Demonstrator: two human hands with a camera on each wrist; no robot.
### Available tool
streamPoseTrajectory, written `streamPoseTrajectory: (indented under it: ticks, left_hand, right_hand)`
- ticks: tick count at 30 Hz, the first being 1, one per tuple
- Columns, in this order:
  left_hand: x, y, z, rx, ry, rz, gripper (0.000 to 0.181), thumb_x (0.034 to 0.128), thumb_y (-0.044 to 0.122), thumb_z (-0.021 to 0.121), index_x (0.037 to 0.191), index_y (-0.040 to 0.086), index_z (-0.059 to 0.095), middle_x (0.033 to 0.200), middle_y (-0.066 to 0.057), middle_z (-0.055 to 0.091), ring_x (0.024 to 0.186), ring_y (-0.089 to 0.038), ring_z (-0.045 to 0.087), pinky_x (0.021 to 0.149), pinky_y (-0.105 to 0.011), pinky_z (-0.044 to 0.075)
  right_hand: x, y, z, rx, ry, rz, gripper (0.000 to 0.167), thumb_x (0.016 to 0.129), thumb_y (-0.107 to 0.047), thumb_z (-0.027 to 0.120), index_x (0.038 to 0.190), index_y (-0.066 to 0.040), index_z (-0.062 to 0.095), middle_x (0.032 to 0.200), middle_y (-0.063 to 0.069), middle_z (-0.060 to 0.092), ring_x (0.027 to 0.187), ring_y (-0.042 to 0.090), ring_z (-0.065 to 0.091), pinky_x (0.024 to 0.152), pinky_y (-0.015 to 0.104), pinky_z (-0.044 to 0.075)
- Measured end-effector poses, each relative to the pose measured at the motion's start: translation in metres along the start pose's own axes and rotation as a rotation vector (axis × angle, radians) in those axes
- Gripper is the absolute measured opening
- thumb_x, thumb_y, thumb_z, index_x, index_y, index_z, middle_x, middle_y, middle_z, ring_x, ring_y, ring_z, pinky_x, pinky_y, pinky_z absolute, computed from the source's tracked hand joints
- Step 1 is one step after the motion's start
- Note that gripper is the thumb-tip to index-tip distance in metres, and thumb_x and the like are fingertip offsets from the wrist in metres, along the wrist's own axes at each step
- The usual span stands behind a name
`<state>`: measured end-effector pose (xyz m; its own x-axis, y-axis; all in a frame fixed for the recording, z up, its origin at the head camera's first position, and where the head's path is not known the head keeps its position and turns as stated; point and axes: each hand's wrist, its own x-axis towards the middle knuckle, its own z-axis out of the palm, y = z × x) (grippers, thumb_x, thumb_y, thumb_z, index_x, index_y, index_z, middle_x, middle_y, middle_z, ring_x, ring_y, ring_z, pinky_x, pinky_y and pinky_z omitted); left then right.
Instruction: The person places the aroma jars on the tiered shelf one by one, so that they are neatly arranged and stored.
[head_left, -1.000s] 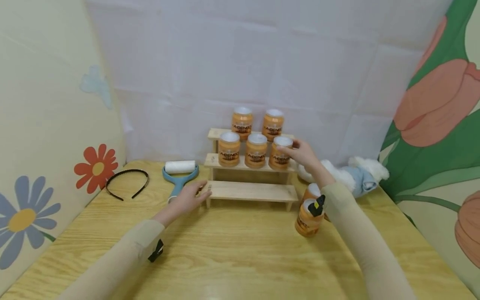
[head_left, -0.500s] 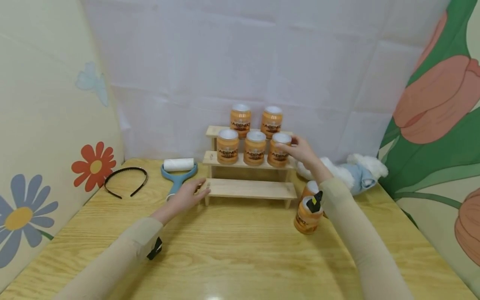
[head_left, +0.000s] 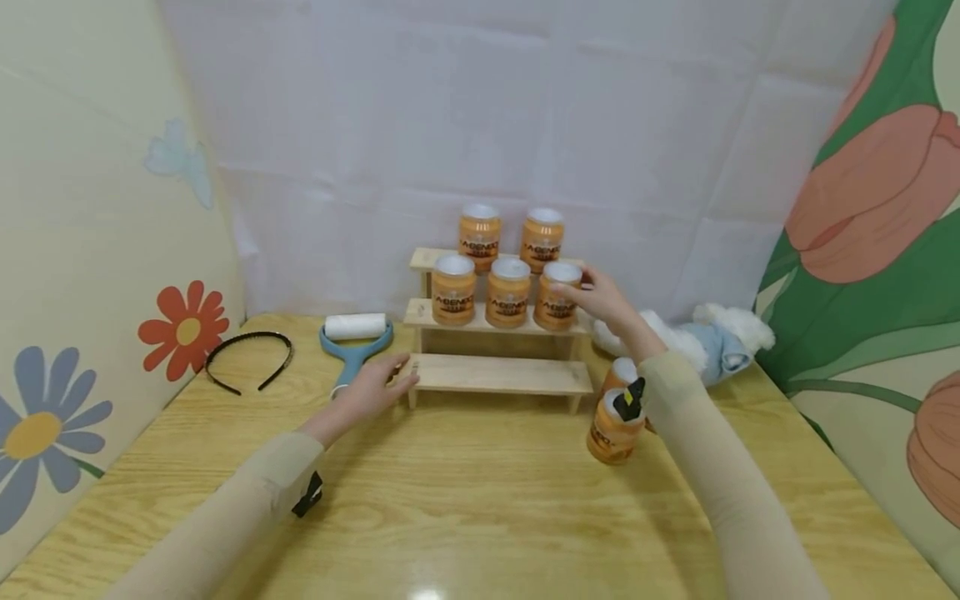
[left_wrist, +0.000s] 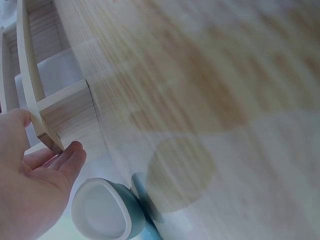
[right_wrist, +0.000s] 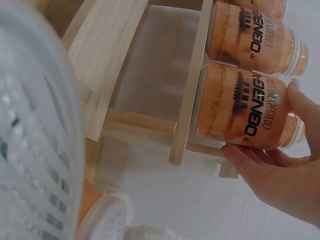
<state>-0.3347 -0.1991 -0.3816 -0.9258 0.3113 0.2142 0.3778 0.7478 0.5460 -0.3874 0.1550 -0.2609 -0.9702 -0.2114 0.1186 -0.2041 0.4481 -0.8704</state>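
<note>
A three-step wooden display stand (head_left: 502,374) stands on the table against the white backdrop. My left hand (head_left: 367,393) holds the left end of its lowest board; in the left wrist view the thumb is on one side of the board and the fingers on the other. On the right of the middle step, an orange can (head_left: 556,310) with a whitish top stands upright, gripped by my right hand (head_left: 609,302). The right wrist view shows thumb and fingers around this can (right_wrist: 245,107), its base at the board. Two like cans share that step, and two stand on the top step.
More orange cans (head_left: 613,433) stand on the table below my right forearm, partly hidden. A white plush toy (head_left: 720,342) in blue lies behind. To the left are a blue-handled lint roller (head_left: 356,343) and a black headband (head_left: 251,337).
The head view has tilted a little, so everything sits slightly higher in it. Both hands keep their places on the stand and the can.
</note>
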Motion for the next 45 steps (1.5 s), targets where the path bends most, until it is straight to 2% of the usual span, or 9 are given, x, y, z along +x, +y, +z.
streamPoseTrajectory:
  ticks: [7,12,19,26,34,39,45]
  left_hand:
    - [0.004,0.001,-0.002,0.013,0.002,0.016,0.058,0.0981,0.029,0.05,0.139,-0.011,0.036,0.136,-0.031,0.044,0.118,-0.045,0.05,0.096,-0.052,0.046]
    - [0.004,0.002,-0.001,0.015,-0.007,0.009,0.059,0.098,0.029,0.05,0.139,-0.011,0.036,0.136,-0.031,0.044,0.119,-0.044,0.05,0.096,-0.052,0.046]
    - [0.002,0.004,0.002,0.008,-0.011,0.017,0.059,0.098,0.03,0.05,0.139,-0.01,0.036,0.137,-0.031,0.044,0.119,-0.044,0.05,0.096,-0.052,0.046]
    - [0.0,0.003,0.0,-0.001,-0.006,0.011,0.058,0.0979,0.028,0.051,0.139,-0.01,0.035,0.137,-0.03,0.043,0.12,-0.044,0.049,0.097,-0.052,0.046]
    - [0.002,0.002,-0.002,0.004,-0.024,-0.007,0.06,0.0986,0.03,0.049,0.141,-0.009,0.033,0.139,-0.03,0.041,0.122,-0.045,0.047,0.098,-0.052,0.045]
    - [0.002,0.001,-0.002,0.0,-0.023,-0.01,0.058,0.0992,0.029,0.048,0.141,-0.009,0.033,0.139,-0.03,0.041,0.121,-0.045,0.047,0.097,-0.053,0.045]
    - [0.002,-0.001,0.0,0.005,-0.029,-0.008,0.058,0.0995,0.028,0.047,0.141,-0.01,0.032,0.139,-0.031,0.04,0.121,-0.046,0.047,0.097,-0.052,0.046]
  right_hand:
    - [-0.001,0.0,0.001,-0.019,0.032,0.011,0.068,0.091,-0.038,0.06,0.144,-0.007,0.031,0.142,0.016,0.038,0.131,0.032,0.037,0.107,0.049,0.036]
    - [-0.003,0.004,0.001,-0.104,0.054,-0.014,0.07,0.09,-0.044,0.059,0.143,-0.006,0.032,0.139,0.017,0.041,0.126,0.033,0.042,0.101,0.048,0.041]
    - [-0.015,0.006,-0.014,-0.181,0.073,0.003,0.079,0.091,-0.047,0.056,0.149,-0.007,0.022,0.149,0.018,0.031,0.135,0.035,0.033,0.108,0.048,0.036]
    - [-0.038,0.006,-0.026,-0.258,0.076,-0.088,0.064,0.095,-0.035,0.054,0.144,0.001,0.032,0.143,0.023,0.04,0.131,0.037,0.039,0.109,0.048,0.035]
    - [-0.07,0.018,-0.032,-0.304,0.037,-0.159,0.057,0.097,-0.032,0.051,0.142,0.0,0.037,0.14,0.023,0.043,0.129,0.037,0.041,0.108,0.052,0.034]
    - [-0.09,0.026,-0.033,-0.302,0.04,-0.171,0.058,0.096,-0.035,0.053,0.141,-0.001,0.039,0.138,0.022,0.046,0.127,0.036,0.044,0.107,0.051,0.036]
    - [-0.111,0.04,-0.035,-0.299,0.049,-0.127,0.059,0.095,-0.038,0.054,0.14,-0.003,0.041,0.136,0.021,0.049,0.125,0.036,0.047,0.105,0.049,0.04]
